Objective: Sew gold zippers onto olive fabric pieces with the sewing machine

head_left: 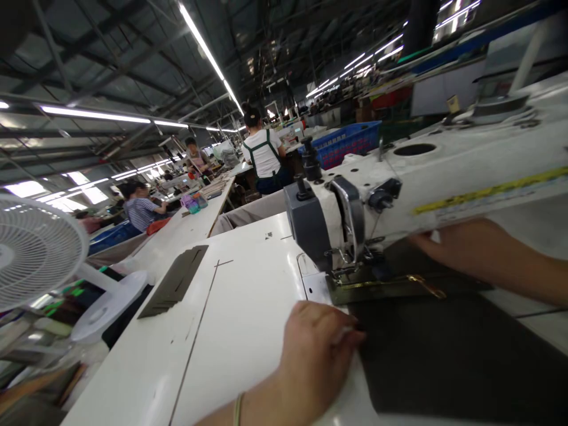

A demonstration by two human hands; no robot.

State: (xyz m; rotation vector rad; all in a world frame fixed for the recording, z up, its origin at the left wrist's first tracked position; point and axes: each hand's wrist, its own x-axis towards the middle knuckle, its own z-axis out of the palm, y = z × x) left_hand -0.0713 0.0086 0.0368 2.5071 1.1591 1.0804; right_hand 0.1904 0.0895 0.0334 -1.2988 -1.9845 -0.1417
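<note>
A dark olive fabric piece lies on the white table below the sewing machine. Along its upper part runs a gold zipper, whose gold pull lies to the right of the presser foot area. My left hand is closed at the fabric's left edge, thumb and fingers pinched on it. Under the machine's arm, my right hand rests at the far part of the fabric. Its fingertips are partly hidden and blurred.
Flat olive fabric pieces lie stacked on the table's left. A white fan stands beyond them. Yellow measuring tape runs along the machine arm. Behind are a blue crate and a seated person in a white top.
</note>
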